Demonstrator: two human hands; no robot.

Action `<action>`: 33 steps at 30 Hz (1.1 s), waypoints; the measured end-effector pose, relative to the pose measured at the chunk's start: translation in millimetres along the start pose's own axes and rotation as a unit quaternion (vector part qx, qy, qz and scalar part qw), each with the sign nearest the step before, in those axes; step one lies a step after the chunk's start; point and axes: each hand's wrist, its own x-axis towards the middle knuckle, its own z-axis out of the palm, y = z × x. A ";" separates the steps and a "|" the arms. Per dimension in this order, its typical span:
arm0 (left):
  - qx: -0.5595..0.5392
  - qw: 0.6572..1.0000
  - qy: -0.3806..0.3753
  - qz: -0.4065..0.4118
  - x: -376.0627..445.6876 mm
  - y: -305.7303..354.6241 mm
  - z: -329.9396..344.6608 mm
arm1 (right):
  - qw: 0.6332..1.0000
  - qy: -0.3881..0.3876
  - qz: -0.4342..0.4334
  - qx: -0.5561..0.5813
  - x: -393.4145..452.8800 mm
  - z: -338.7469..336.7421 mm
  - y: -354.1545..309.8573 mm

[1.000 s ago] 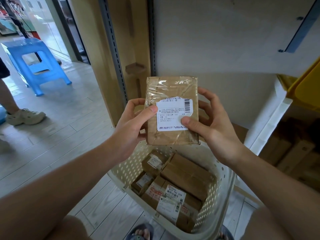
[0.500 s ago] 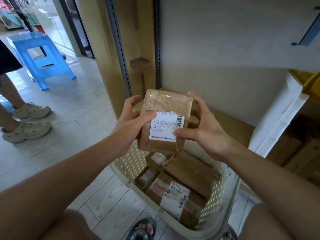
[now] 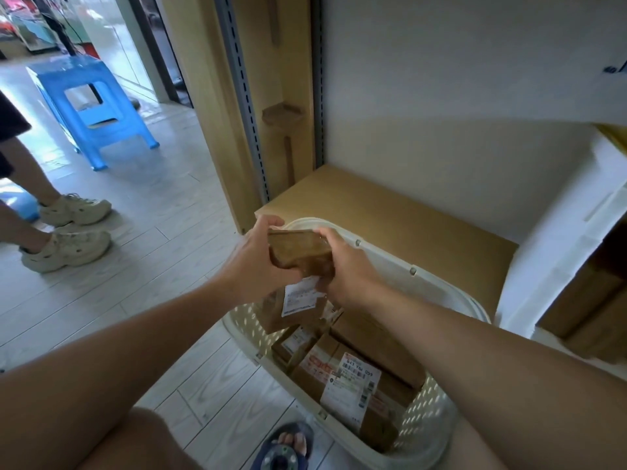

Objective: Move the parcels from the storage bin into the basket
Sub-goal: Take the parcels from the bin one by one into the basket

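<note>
A brown taped parcel [image 3: 298, 254] with a white label hangs over the far left end of the cream perforated basket [image 3: 437, 286]. My left hand [image 3: 254, 266] grips its left edge and my right hand [image 3: 346, 269] grips its right edge. The parcel is tipped forward, top edge toward me, label facing down into the basket. Several brown parcels [image 3: 353, 374] with labels lie inside the basket below it. A yellow bin corner [image 3: 615, 134] shows at the right edge.
A wooden shelf board [image 3: 390, 212] lies behind the basket, under a white wall. Cardboard boxes [image 3: 590, 300] sit at the right. A blue plastic stool [image 3: 91, 106] and a person's legs in beige shoes [image 3: 68, 232] stand on the tiled floor at left.
Both hands have lowered the parcel from chest height to the basket's rim and tipped it forward, so its label now faces down. The view has tilted downward.
</note>
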 end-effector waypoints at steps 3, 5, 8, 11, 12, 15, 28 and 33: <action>0.073 0.997 -0.012 -0.027 4.1 -12.2 8.6 | 0.997 -0.045 0.035 -0.052 12.1 18.1 8.0; 0.106 0.993 -0.024 -0.052 5.4 -17.7 13.9 | 0.993 -0.067 0.051 -0.088 19.7 26.1 12.3; 0.157 0.985 -0.038 -0.062 8.6 -26.9 21.8 | 0.977 -0.118 0.071 -0.164 28.7 36.1 16.5; 0.218 0.972 -0.046 -0.071 11.2 -38.0 31.3 | 0.959 -0.160 0.094 -0.214 33.6 44.9 19.3; 0.236 0.968 -0.052 -0.071 11.8 -40.7 34.2 | 0.954 -0.170 0.096 -0.229 34.8 47.7 20.6; 0.258 0.957 -0.093 -0.089 14.3 -47.1 42.0 | 0.945 -0.189 0.101 -0.247 36.0 53.6 24.0; 0.379 0.910 -0.168 -0.028 25.9 -62.1 91.7 | 0.901 -0.186 0.055 -0.388 49.3 83.8 64.4; 0.341 0.918 -0.198 -0.040 24.8 -65.4 100.5 | 0.887 -0.201 0.087 -0.406 51.3 88.0 69.2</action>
